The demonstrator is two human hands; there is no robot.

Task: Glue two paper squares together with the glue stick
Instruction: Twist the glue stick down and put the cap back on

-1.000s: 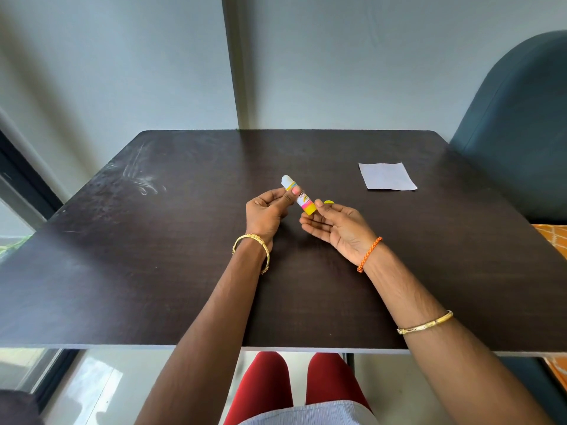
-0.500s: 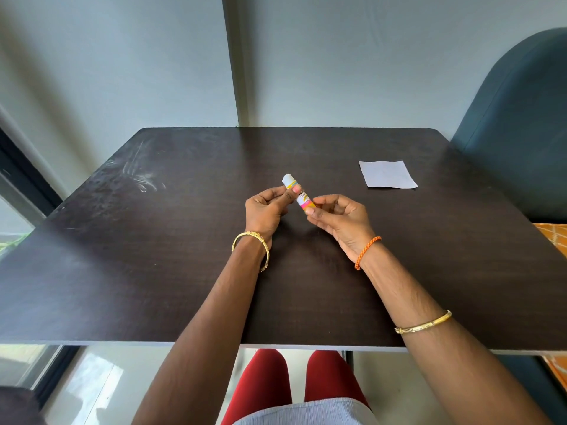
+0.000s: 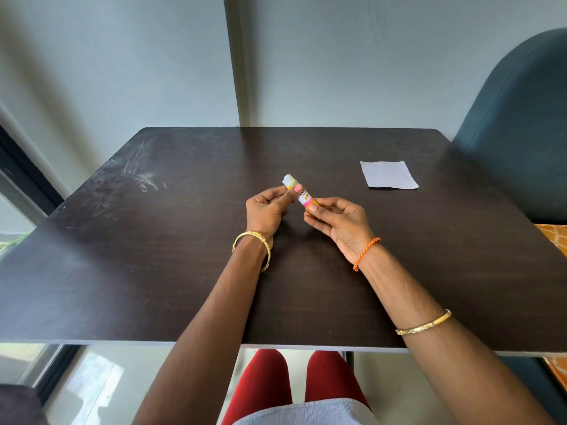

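A small glue stick (image 3: 302, 194) with a yellow, pink and white label is held above the middle of the dark table (image 3: 153, 256), its white tip pointing up and to the left. My left hand (image 3: 267, 210) pinches its upper part between thumb and fingers. My right hand (image 3: 340, 220) grips its lower end with curled fingers. A white paper square (image 3: 388, 174) lies flat at the table's far right, well apart from both hands. I cannot tell whether it is one sheet or two stacked.
A dark blue chair back (image 3: 521, 133) stands close to the table's right edge. A grey wall with a vertical strip (image 3: 239, 56) runs behind the far edge. A window frame (image 3: 27, 185) is at the left. My red-clad knees (image 3: 294, 384) show below the near edge.
My right hand, open under the stick's base a second ago, has curled its fingers round the lower end. The left hand keeps its hold on the upper part.
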